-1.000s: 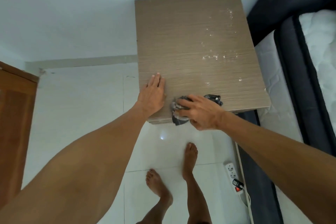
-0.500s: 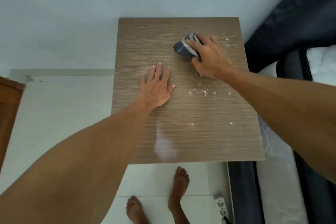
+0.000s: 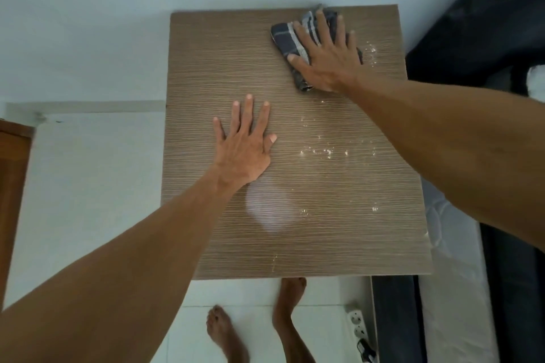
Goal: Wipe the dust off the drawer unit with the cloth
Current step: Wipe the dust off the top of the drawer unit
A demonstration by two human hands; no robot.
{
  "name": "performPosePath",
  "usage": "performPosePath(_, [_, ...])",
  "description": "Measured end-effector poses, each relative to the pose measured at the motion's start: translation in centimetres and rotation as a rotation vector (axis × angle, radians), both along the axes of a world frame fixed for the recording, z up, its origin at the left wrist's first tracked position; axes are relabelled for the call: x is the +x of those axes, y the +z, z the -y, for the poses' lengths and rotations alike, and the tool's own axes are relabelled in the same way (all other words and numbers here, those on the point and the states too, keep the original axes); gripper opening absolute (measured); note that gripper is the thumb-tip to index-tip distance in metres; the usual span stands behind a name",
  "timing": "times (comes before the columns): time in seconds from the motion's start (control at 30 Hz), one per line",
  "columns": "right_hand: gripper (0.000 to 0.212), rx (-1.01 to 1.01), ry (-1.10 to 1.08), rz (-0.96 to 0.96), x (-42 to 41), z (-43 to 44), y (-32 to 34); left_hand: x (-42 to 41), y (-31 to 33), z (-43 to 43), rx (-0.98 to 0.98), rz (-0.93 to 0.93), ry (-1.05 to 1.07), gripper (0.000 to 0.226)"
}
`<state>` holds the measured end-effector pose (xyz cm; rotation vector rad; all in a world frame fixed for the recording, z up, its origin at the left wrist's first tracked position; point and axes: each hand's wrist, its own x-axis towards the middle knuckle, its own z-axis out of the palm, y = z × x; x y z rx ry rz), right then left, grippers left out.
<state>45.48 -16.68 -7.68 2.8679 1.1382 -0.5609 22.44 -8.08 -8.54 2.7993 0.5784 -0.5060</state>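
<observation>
The drawer unit's wood-grain top fills the middle of the view, seen from above. White dust specks are scattered over its right half, and more lie near the far right edge. A dark grey striped cloth lies near the far right corner. My right hand presses flat on the cloth with straight, spread fingers. Flat on the bare wood left of centre rests my left hand, fingers straight. Only the unit's top shows; its drawers are hidden.
A pale wall runs behind the unit. A dark bed frame and white mattress border its right side. A white power strip lies on the tiled floor by my bare feet. Brown wooden furniture stands at far left.
My right hand carried the cloth from the unit's near edge to the far right corner and flattened onto it. My left hand slid from the near left edge toward the middle.
</observation>
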Motion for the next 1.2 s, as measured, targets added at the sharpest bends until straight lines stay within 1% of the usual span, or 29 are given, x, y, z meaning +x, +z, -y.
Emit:
performPosePath(0.13, [0.073,0.007,0.050,0.027,-4.0,2.2,-0.2,0.2,0.2,0.0,-0.017,-0.021,0.011,0.060])
performPosePath(0.27, [0.068,0.023,0.085,0.034,-9.0,5.0,0.0,0.2,0.4,0.0,-0.031,-0.042,0.010,0.060])
performPosePath(0.4, [0.064,0.020,0.099,0.024,-14.0,7.7,0.2,0.1,0.9,-0.2,-0.052,-0.026,0.013,0.060])
performPosePath(0.5, [0.063,0.020,0.115,0.029,-17.9,9.5,-0.1,-0.3,1.4,-0.7,-0.054,-0.017,-0.033,0.063])
performPosePath(0.6, [0.062,0.049,0.158,0.052,-21.7,11.1,-0.3,-1.6,1.8,-1.0,-0.043,0.001,-0.105,0.058])
performPosePath(0.8, [0.058,0.149,0.357,0.114,-29.1,13.7,-0.2,-4.8,2.3,-0.2,-0.026,0.006,-0.152,0.056])
performPosePath(0.9, [0.061,0.174,0.442,0.110,-31.8,14.6,0.3,-5.7,2.7,0.7,-0.027,-0.003,-0.148,0.056])
performPosePath(0.97, [0.064,0.171,0.539,0.052,-33.1,15.3,0.3,-6.0,3.0,1.3,-0.032,-0.008,-0.157,0.055])
performPosePath(1.03, [0.067,0.158,0.670,-0.045,-33.7,16.3,0.5,-6.2,3.3,1.7,-0.038,-0.013,-0.169,0.055])
performPosePath(1.1, [0.064,0.188,0.777,-0.079,-33.2,17.6,1.1,-6.0,3.5,2.1,-0.042,-0.010,-0.178,0.055])
performPosePath(1.17, [0.065,0.184,0.813,-0.101,-31.8,18.9,1.9,-5.6,3.6,2.4,-0.048,-0.009,-0.177,0.056])
performPosePath(1.2, [0.067,0.195,0.791,-0.094,-30.7,19.3,2.5,-5.2,3.7,2.6,-0.055,-0.008,-0.176,0.056])
